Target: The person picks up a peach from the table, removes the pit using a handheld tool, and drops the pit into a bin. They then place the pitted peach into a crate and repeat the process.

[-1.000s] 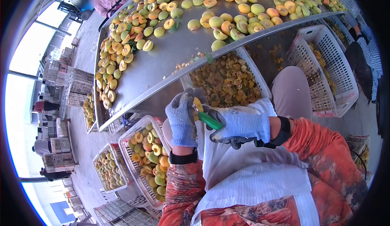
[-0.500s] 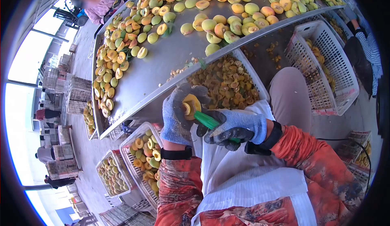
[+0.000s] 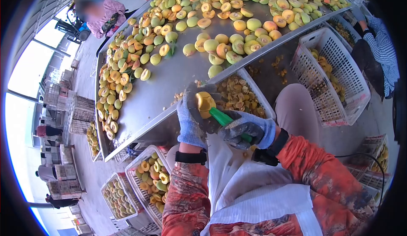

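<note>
A yellow peach half point(image 3: 204, 101) is gripped in my left hand point(image 3: 190, 115), which wears a blue-and-grey glove, its cut side partly showing. My right hand point(image 3: 250, 130), gloved the same way, is wrapped round a tool with a green handle point(image 3: 221, 117). The end of that tool meets the fruit; its working tip is hidden there. Just beyond both hands is a white crate point(image 3: 263, 98) holding small brownish-yellow fruit scraps. Many whole and halved peaches point(image 3: 212, 46) lie on the metal table point(image 3: 157, 83) ahead.
White crates of peaches point(image 3: 153, 174) stand on the floor to my left. At right is a tall white crate point(image 3: 339, 79) with yellow pieces inside. One person point(image 3: 106, 17) is across the table's far left; another person point(image 3: 379, 51) sits at right. A black cable point(image 3: 373, 159) curves at lower right.
The view has shifted slightly. My hands are a little farther right and the left one higher, and the peach half has turned against the green-handled tool. Both hands keep their hold.
</note>
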`<state>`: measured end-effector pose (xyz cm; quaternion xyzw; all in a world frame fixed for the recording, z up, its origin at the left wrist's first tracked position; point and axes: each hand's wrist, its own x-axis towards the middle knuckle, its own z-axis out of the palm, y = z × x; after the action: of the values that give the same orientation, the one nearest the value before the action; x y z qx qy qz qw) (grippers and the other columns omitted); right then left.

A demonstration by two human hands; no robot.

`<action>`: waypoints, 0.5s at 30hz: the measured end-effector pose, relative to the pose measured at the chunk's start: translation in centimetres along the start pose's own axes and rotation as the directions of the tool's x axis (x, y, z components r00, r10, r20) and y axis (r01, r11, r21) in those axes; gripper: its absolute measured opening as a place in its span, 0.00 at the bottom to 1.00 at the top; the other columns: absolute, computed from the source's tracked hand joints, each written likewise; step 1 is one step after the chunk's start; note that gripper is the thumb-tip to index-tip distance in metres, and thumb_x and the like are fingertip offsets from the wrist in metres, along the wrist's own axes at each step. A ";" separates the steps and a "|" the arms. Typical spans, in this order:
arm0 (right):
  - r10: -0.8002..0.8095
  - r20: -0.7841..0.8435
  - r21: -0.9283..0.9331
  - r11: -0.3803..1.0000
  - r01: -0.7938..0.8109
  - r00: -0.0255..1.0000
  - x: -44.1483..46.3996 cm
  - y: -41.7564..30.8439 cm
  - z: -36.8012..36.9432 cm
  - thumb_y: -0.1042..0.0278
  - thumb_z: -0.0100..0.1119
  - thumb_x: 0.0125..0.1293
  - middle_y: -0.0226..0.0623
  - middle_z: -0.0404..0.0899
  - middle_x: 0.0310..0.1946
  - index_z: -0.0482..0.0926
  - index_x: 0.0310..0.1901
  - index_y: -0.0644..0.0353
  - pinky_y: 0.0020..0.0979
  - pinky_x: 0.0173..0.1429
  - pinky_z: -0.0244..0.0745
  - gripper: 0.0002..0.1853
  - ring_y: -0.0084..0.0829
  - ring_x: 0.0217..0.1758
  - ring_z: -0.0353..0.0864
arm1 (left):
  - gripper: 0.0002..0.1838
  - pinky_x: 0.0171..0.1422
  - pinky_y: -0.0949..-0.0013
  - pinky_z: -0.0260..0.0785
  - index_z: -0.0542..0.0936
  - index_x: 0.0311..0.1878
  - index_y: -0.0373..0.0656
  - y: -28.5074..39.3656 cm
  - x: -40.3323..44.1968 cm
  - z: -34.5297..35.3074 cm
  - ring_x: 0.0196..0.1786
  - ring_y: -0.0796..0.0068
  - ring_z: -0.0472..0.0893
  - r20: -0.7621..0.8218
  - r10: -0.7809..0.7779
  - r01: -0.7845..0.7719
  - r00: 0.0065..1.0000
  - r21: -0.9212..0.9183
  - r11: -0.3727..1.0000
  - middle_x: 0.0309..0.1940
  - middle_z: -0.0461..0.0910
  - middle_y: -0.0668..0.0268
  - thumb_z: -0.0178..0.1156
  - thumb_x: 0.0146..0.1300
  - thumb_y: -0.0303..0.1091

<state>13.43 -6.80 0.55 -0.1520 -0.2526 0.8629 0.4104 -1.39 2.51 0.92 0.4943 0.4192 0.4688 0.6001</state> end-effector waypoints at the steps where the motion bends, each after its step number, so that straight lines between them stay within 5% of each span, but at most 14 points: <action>1: -0.014 0.033 0.024 1.000 0.013 0.999 -0.1 -0.4 0.5 0.65 0.63 0.57 0.27 0.72 0.21 0.70 0.54 0.62 0.18 0.17 0.60 0.24 0.17 0.13 0.66 | 0.17 0.37 0.70 0.75 0.75 0.48 0.39 -0.1 0.2 -0.1 0.35 0.71 0.81 0.022 -0.192 0.191 0.981 -0.243 0.951 0.36 0.79 0.61 0.51 0.65 0.42; 2: -0.008 0.036 0.020 1.000 0.007 0.999 -0.2 -1.1 1.0 0.65 0.63 0.57 0.27 0.72 0.21 0.70 0.54 0.62 0.18 0.17 0.60 0.24 0.17 0.13 0.66 | 0.18 0.39 0.66 0.76 0.74 0.50 0.41 -0.4 0.3 -0.2 0.37 0.68 0.81 0.087 -0.365 0.362 0.927 -0.467 0.807 0.38 0.79 0.61 0.49 0.66 0.44; 4: -0.114 -0.234 -0.144 0.986 0.082 0.966 -0.3 -3.1 1.9 0.60 0.62 0.59 0.21 0.67 0.18 0.74 0.47 0.59 0.17 0.18 0.57 0.17 0.13 0.16 0.64 | 0.20 0.46 0.62 0.76 0.71 0.54 0.43 -2.4 0.1 -1.6 0.44 0.64 0.80 0.124 -0.398 0.401 0.909 -0.518 0.756 0.42 0.78 0.61 0.47 0.66 0.45; 5: -0.128 -0.329 -0.179 0.981 0.071 0.936 0.0 -3.4 0.8 0.61 0.59 0.62 0.20 0.68 0.20 0.74 0.47 0.57 0.18 0.19 0.59 0.14 0.15 0.18 0.67 | 0.20 0.48 0.63 0.75 0.70 0.55 0.43 -3.6 0.1 -2.0 0.46 0.64 0.79 0.044 -0.030 0.030 0.999 -0.001 1.000 0.45 0.77 0.61 0.48 0.66 0.45; 6: -0.133 -0.326 -0.185 0.980 0.074 0.936 0.5 -2.8 -0.4 0.61 0.59 0.62 0.20 0.68 0.20 0.74 0.47 0.57 0.18 0.19 0.59 0.14 0.15 0.18 0.67 | 0.20 0.50 0.64 0.74 0.70 0.55 0.43 -4.1 0.2 -2.2 0.48 0.64 0.78 0.169 0.333 -0.372 0.928 0.504 0.780 0.48 0.76 0.61 0.49 0.66 0.45; 8: -0.268 -0.457 -0.292 0.946 0.142 0.848 1.7 -0.9 -2.7 0.63 0.57 0.64 0.22 0.70 0.24 0.74 0.48 0.57 0.20 0.20 0.66 0.13 0.16 0.22 0.71 | 0.22 0.53 0.62 0.73 0.68 0.58 0.42 -2.2 -0.1 -1.6 0.52 0.63 0.75 0.156 0.317 -0.353 0.935 0.470 0.809 0.52 0.74 0.59 0.51 0.64 0.43; 9: -0.320 -0.480 -0.172 0.947 0.270 0.817 2.2 0.6 -2.6 0.65 0.57 0.64 0.25 0.73 0.29 0.72 0.49 0.60 0.20 0.26 0.73 0.14 0.17 0.26 0.75 | 0.23 0.54 0.61 0.72 0.67 0.59 0.41 -1.0 -0.9 -0.7 0.53 0.63 0.75 0.140 0.339 -0.360 0.930 0.529 0.769 0.53 0.73 0.58 0.51 0.62 0.40; 10: -0.315 -0.481 -0.171 0.949 0.265 0.818 2.4 0.9 -2.3 0.65 0.57 0.64 0.25 0.73 0.29 0.72 0.49 0.60 0.20 0.26 0.73 0.14 0.17 0.26 0.75 | 0.25 0.56 0.61 0.71 0.66 0.61 0.41 0.0 -1.6 0.1 0.54 0.63 0.74 0.130 0.357 -0.362 0.925 0.588 0.724 0.54 0.72 0.57 0.52 0.60 0.36; 11: -0.275 -0.488 -0.175 0.961 0.216 0.828 2.4 1.2 -2.0 0.68 0.56 0.64 0.28 0.73 0.35 0.71 0.51 0.61 0.22 0.35 0.72 0.15 0.19 0.34 0.75 | 0.28 0.57 0.61 0.70 0.64 0.62 0.38 0.8 -2.1 0.7 0.54 0.61 0.74 0.091 0.227 -0.244 0.970 0.302 0.921 0.55 0.71 0.56 0.50 0.56 0.31; 13: -0.194 -0.501 -0.182 0.976 0.116 0.844 2.4 1.6 -1.5 0.73 0.54 0.63 0.34 0.74 0.48 0.68 0.56 0.63 0.25 0.52 0.71 0.19 0.23 0.48 0.75 | 0.27 0.56 0.60 0.70 0.65 0.62 0.37 0.8 -2.8 0.6 0.54 0.61 0.74 0.137 0.164 -0.204 0.977 0.366 0.908 0.55 0.72 0.56 0.50 0.57 0.32; 14: -0.185 -0.503 -0.176 0.978 0.109 0.844 2.2 1.7 -1.4 0.73 0.54 0.63 0.34 0.74 0.48 0.68 0.56 0.63 0.25 0.52 0.71 0.19 0.23 0.48 0.75 | 0.26 0.55 0.60 0.70 0.65 0.61 0.37 0.7 -3.4 0.3 0.54 0.61 0.74 0.174 0.100 -0.167 0.980 0.429 0.888 0.54 0.72 0.57 0.50 0.59 0.34; 15: -0.383 -0.442 -0.583 0.810 0.066 0.811 2.1 1.6 -1.5 0.72 0.57 0.61 0.37 0.75 0.46 0.69 0.55 0.63 0.27 0.51 0.72 0.20 0.27 0.47 0.76 | 0.26 0.54 0.60 0.70 0.66 0.61 0.36 0.6 -3.9 0.0 0.54 0.61 0.74 0.201 0.038 -0.133 0.979 0.489 0.862 0.53 0.73 0.57 0.50 0.60 0.35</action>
<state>11.86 -5.54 -1.66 -0.4656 -0.3766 0.6194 0.5076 -2.27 -1.29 1.66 0.6920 0.4464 0.3228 0.4665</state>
